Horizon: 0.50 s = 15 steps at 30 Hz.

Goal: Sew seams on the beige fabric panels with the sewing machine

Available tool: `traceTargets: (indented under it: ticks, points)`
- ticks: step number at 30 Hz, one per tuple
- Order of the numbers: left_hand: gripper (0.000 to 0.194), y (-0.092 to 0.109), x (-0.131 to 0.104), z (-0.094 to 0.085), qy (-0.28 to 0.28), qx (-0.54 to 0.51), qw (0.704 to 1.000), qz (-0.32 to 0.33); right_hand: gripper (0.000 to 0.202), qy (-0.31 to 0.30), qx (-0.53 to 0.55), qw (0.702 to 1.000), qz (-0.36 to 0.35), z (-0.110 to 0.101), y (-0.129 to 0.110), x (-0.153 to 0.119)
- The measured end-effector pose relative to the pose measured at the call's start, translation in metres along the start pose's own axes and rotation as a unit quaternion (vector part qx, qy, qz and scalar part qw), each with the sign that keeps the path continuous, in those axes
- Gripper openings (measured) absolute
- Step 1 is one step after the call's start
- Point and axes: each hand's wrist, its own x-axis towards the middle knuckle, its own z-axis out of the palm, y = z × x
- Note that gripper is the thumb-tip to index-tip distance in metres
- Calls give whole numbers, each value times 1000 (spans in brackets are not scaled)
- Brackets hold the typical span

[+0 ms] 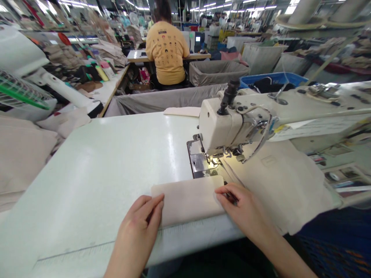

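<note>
Garment factory, probably: sewing machine [232, 123], fabric bins [216, 71], rows of worktables [162, 56].

bright ceiling strip lights, glare on the table [116, 154], edges warped and soft.

Table [116, 154] open leftward — sewing machine [226, 123] blocks the right.

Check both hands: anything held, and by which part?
Nothing lifted. Left hand presses flat on the left end of the folded beige fabric piece; right hand pins its right edge on the white sewing table.
</note>
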Motion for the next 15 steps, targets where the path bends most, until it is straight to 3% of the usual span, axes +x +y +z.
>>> traceTargets:
  ticks: [9, 15]
  points:
    - [39, 5, -4, 5, 11, 78, 996, 38, 18, -2, -52, 998, -27, -2, -4, 1]
    - [25, 4, 5, 1, 56, 216, 961, 166, 18, 30, -195, 959, -203, -10, 2, 4]
